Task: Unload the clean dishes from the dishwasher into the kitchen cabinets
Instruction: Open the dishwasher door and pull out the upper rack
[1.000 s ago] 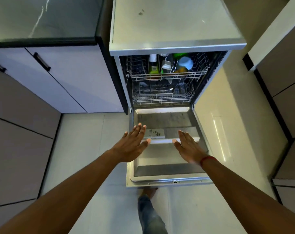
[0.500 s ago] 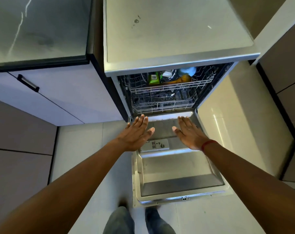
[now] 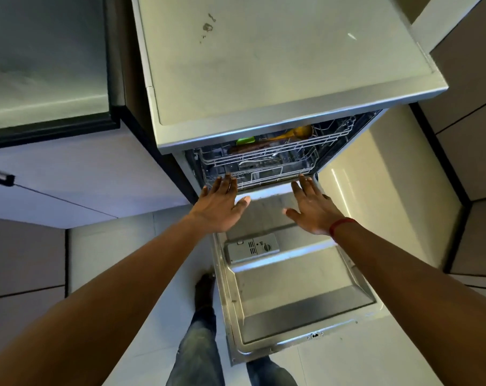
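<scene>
At the mouth of the dishwasher (image 3: 264,65), the left hand (image 3: 219,204) reaches flat and empty, fingertips at the left front corner of the lower rack (image 3: 266,178). The rack's front rail runs crosswise, a wooden spoon (image 3: 292,134) racked above, to the right hand (image 3: 311,207), equally near, likewise flat and empty.

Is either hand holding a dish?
No, the left hand and right hand are empty, fingers straight, near the lower rack.

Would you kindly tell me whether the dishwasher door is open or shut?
Open: the dishwasher door lies folded down, its inner face and detergent dispenser showing, and the wire racks are exposed.
</scene>
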`<state>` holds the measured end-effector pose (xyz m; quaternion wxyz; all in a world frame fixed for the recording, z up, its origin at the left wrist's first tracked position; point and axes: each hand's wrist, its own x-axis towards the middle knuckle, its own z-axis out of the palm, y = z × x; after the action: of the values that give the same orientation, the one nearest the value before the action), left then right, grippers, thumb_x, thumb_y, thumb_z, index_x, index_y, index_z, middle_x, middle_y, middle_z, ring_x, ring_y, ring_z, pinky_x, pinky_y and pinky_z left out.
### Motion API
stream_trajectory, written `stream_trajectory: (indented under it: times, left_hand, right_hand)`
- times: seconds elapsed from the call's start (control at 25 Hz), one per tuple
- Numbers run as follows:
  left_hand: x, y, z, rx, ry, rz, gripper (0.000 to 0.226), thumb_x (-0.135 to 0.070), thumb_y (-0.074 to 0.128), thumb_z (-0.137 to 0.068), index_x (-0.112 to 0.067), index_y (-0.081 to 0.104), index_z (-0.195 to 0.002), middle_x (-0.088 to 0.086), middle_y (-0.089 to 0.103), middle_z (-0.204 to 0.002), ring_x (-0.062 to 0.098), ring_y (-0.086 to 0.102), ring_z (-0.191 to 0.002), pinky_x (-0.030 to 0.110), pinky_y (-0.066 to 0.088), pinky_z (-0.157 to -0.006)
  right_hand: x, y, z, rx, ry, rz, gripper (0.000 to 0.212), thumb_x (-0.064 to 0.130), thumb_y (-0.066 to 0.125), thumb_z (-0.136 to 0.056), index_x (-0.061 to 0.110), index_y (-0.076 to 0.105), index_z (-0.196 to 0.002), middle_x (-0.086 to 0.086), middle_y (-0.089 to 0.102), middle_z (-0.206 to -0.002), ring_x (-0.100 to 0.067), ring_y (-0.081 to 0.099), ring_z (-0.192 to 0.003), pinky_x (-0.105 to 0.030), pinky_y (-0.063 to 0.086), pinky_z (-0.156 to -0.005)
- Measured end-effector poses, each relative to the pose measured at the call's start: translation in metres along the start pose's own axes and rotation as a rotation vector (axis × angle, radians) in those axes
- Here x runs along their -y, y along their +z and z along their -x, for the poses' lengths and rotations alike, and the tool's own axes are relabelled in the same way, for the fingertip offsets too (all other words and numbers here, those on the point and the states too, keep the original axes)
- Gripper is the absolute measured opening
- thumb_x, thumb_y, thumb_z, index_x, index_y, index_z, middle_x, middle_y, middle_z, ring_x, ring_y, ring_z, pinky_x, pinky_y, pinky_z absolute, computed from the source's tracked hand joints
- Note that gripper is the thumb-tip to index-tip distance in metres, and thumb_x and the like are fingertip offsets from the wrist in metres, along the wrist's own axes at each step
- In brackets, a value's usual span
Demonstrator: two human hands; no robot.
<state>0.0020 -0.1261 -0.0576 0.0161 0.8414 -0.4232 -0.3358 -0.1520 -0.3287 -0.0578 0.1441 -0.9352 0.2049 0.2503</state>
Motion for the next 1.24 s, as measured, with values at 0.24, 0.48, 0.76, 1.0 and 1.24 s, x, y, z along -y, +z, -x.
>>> stream_trajectory:
  times: [0.24, 0.48, 0.76, 1.0, 1.24]
  left_hand:
    - [0.038, -0.017, -0.048, 0.031, 0.012, -0.022, 0.075, -0.06, 0.01, -0.098, -0.014, -0.012, -0.152, 0.004, -0.02, -0.16, 0.022, -0.017, -0.147, 0.048, -0.003, -0.12]
    - [0.065, -0.027, -0.084, 0.012, 0.016, -0.002, 0.073, -0.058, 0.014, -0.098, -0.012, -0.001, -0.153, 0.008, -0.003, -0.162, 0.027, 0.0, -0.149, 0.048, 0.005, -0.12]
    - [0.075, -0.023, -0.1, -0.048, -0.042, -0.045, 0.06, -0.052, 0.03, -0.1, -0.009, 0.031, -0.143, 0.017, 0.04, -0.147, 0.032, 0.037, -0.135, 0.04, 0.03, -0.109]
    - [0.08, -0.013, -0.103, -0.058, -0.021, -0.051, 0.069, -0.05, 0.04, -0.096, -0.011, 0.02, -0.148, 0.016, 0.035, -0.149, 0.034, 0.034, -0.137, 0.041, 0.029, -0.11]
    - [0.073, -0.001, -0.092, 0.018, 0.012, -0.066, 0.086, -0.052, 0.041, -0.096, -0.013, -0.012, -0.153, 0.009, -0.01, -0.162, 0.027, -0.008, -0.149, 0.051, 0.002, -0.12]
  right_hand:
    - [0.017, -0.016, -0.057, 0.026, 0.003, 0.062, 0.084, 0.048, 0.045, -0.098, 0.012, -0.006, -0.154, -0.008, -0.015, -0.161, -0.026, -0.011, -0.149, -0.057, 0.02, -0.116]
    - [0.032, -0.022, -0.107, 0.091, 0.045, 0.112, 0.085, 0.048, 0.044, -0.098, 0.014, -0.01, -0.154, -0.003, -0.021, -0.16, -0.023, -0.017, -0.148, -0.055, 0.013, -0.117]
    - [0.03, -0.016, -0.149, 0.088, 0.049, 0.056, 0.083, 0.049, 0.047, -0.095, 0.022, -0.004, -0.155, -0.004, -0.008, -0.163, -0.029, -0.013, -0.148, -0.061, 0.012, -0.116]
    - [0.034, -0.009, -0.148, 0.019, 0.082, 0.032, 0.085, 0.046, 0.052, -0.093, 0.024, -0.002, -0.155, -0.004, -0.009, -0.163, -0.03, -0.013, -0.148, -0.059, 0.011, -0.117]
    - [0.027, -0.007, -0.132, 0.026, 0.09, 0.061, 0.085, 0.043, 0.052, -0.093, 0.027, -0.004, -0.155, -0.004, -0.011, -0.163, -0.029, -0.016, -0.148, -0.055, 0.008, -0.119]
